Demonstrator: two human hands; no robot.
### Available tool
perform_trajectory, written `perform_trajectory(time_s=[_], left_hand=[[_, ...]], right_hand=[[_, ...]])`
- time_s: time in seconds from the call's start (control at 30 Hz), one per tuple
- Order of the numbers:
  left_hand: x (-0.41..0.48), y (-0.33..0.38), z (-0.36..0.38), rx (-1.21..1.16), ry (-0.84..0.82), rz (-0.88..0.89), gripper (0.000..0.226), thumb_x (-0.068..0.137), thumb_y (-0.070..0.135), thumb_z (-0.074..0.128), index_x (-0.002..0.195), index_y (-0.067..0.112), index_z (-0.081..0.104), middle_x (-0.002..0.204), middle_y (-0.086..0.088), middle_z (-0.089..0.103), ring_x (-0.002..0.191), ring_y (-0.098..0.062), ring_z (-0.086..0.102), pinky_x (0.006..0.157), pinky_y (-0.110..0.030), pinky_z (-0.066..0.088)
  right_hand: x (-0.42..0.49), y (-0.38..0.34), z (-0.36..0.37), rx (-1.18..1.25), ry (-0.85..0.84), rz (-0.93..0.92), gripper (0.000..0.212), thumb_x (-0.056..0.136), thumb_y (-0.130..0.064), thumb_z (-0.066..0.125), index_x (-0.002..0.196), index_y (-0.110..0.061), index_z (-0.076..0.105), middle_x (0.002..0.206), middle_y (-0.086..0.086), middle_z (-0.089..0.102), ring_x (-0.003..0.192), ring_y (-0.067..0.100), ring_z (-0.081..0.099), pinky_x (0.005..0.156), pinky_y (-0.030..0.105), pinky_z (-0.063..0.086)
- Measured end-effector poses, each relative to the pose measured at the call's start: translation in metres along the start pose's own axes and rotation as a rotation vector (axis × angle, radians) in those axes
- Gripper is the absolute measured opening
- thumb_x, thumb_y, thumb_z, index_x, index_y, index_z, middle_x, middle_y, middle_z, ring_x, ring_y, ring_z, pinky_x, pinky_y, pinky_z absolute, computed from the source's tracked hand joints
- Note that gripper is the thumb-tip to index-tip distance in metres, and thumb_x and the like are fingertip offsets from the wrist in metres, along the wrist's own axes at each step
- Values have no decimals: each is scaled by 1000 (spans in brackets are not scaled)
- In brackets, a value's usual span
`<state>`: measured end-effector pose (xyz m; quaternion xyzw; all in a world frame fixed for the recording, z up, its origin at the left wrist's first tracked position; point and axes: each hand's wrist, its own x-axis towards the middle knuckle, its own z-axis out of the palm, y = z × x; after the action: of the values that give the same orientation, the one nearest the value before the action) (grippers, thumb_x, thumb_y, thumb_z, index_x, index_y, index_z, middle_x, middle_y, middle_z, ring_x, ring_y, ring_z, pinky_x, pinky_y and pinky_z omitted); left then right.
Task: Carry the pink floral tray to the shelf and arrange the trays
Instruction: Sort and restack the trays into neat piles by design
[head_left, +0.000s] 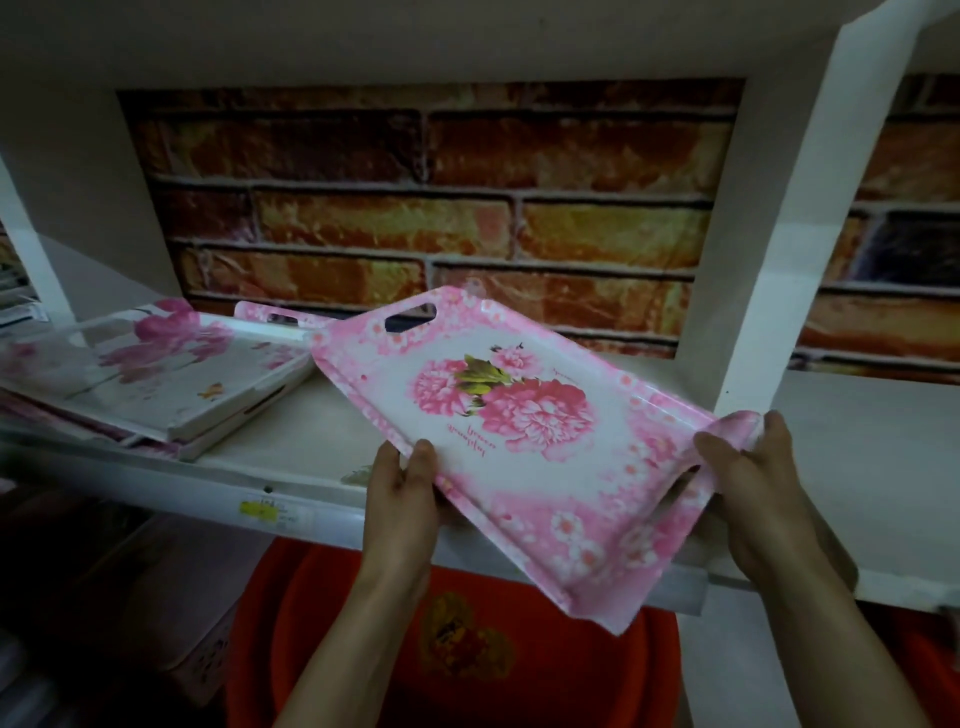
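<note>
Pink floral tray (524, 441) held tilted over shelf (291, 441) front edge, far handle end above the shelf board. Left hand (402, 499) grips its near-left rim, thumb on top. Right hand (753, 499) grips the near handle end, fingers curled round it. Stacked floral trays (156, 364) lie left on the shelf. Red tub (337, 623) below.

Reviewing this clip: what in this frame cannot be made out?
Head view:
Script on the pink floral tray: too small, inverted.
Fingers of the left hand: hidden under that tray.
Count of the stacked trays: blurred, cut by the left edge.
Text on the shelf-edge label: blurred.
</note>
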<state>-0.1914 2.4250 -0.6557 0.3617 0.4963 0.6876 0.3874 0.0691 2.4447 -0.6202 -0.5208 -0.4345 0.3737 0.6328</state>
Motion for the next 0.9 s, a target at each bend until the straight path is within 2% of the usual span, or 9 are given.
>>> perform_trajectory(time_s=[0.1, 0.23, 0.3, 0.4, 0.5, 0.57, 0.73, 0.83, 0.9], left_hand=[[8, 6, -8, -6, 29, -2, 24, 104, 22, 44, 118, 14, 62, 109, -8, 71, 102, -30, 67, 89, -48, 54], [18, 19, -23, -2, 56, -14, 23, 106, 18, 41, 108, 9, 62, 89, -5, 69, 77, -21, 65, 66, -31, 50], [24, 22, -34, 32, 80, 4, 24, 106, 20, 42, 101, 9, 63, 88, -6, 69, 76, -21, 65, 70, -32, 50], [28, 29, -46, 82, 102, 30, 27, 105, 22, 43, 91, 11, 63, 79, -7, 65, 73, -22, 60, 69, -30, 48], [29, 37, -53, 143, 112, 50, 27, 105, 21, 43, 97, 12, 66, 83, 1, 66, 76, -13, 61, 62, -16, 48], [30, 41, -57, 188, 92, 51, 28, 105, 25, 44, 99, 14, 69, 88, 3, 68, 84, -12, 63, 68, -18, 46], [24, 44, -56, 282, 10, 39, 33, 106, 29, 40, 85, 27, 65, 81, 16, 62, 69, 9, 54, 52, -3, 40], [19, 41, -57, 261, 10, 16, 33, 105, 34, 41, 96, 24, 71, 97, 8, 70, 87, -4, 64, 71, -17, 46], [12, 39, -57, 208, -24, -28, 32, 105, 32, 44, 93, 24, 71, 92, 4, 74, 87, -14, 69, 78, -27, 51]], right_hand=[[6, 6, -8, 31, 4, 76, 64, 89, -30, 64, 145, -16, 35, 139, 14, 51, 119, 33, 57, 100, 55, 47], [9, 6, -17, -19, -105, 96, 19, 96, -21, 57, 108, -16, 70, 100, 8, 75, 90, 26, 72, 80, 38, 55], [10, 6, -22, -76, -202, 104, 18, 95, -15, 57, 103, -15, 73, 98, 7, 76, 88, 23, 73, 76, 35, 56], [6, 2, -23, -197, -341, 108, 21, 93, -12, 58, 108, -16, 73, 108, 6, 74, 99, 23, 70, 86, 37, 56], [-4, -9, -14, -236, -553, 125, 26, 96, -9, 52, 108, -14, 74, 108, 5, 75, 104, 23, 70, 93, 39, 54], [-9, -14, -7, -137, -645, 216, 25, 97, -8, 50, 110, -7, 72, 108, 12, 74, 102, 31, 70, 94, 42, 53], [-12, -8, 8, -234, -509, 115, 23, 99, -17, 51, 107, -6, 70, 99, 15, 75, 90, 34, 72, 91, 50, 54], [-15, -3, 12, -299, -456, 25, 23, 100, -19, 49, 102, -8, 70, 95, 13, 75, 84, 28, 73, 82, 43, 58], [-18, 0, 14, -297, -410, -1, 23, 101, -19, 48, 103, -11, 69, 92, 10, 76, 79, 23, 74, 68, 31, 58]])
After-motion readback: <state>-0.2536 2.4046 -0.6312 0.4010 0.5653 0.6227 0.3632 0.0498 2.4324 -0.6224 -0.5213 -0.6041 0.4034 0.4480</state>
